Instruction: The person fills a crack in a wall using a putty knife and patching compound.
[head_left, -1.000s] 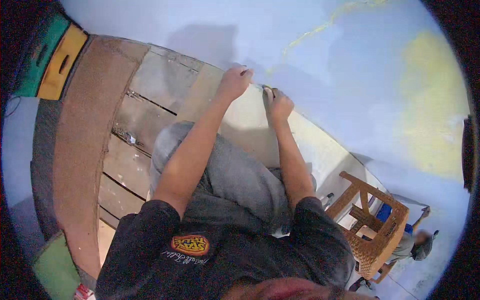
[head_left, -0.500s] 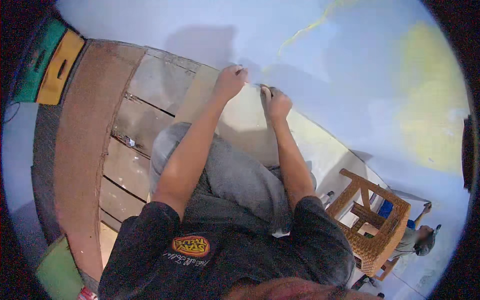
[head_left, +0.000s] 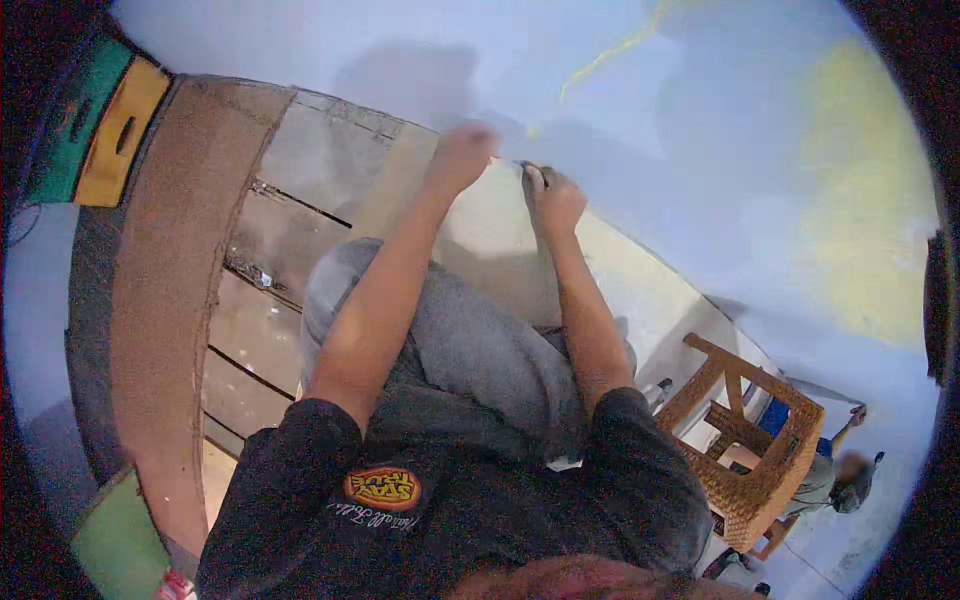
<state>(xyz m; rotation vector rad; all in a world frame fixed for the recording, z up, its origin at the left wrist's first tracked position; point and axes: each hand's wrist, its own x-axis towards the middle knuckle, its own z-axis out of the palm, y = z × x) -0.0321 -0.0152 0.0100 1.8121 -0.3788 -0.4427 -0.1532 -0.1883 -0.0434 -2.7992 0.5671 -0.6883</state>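
The left hand point(head_left: 462, 155) is raised against the pale blue wall point(head_left: 420, 60), just above the top edge of a pale, off-white board point(head_left: 500, 245) that leans or lies along the base of that wall. The hand is motion-blurred; its fingers appear curled inward, but whether its grip is clamped on anything cannot be told. The right hand point(head_left: 550, 195) sits just beside it, at the same wall line, with the fingers drawn together into a closed grip around a small, dark, slender object point(head_left: 533, 178); the object is too small to identify. The two hands are close together but do not touch. The board is flat, light cream in colour and matte, with a long straight upper edge running diagonally down toward the right; both forearms cross over it. A thin yellow streak point(head_left: 610, 55) runs up the wall above the hands, and a broad yellowish patch point(head_left: 870, 200) marks the wall at far right. The person's bent knee in grey trousers point(head_left: 470, 340) lies beneath the forearms. To the left are weathered wooden planks point(head_left: 270, 270) bordered by a brown curved panel point(head_left: 150, 290). A woven wicker stool point(head_left: 760, 440) stands at lower right, with another person point(head_left: 835, 480) beyond it.
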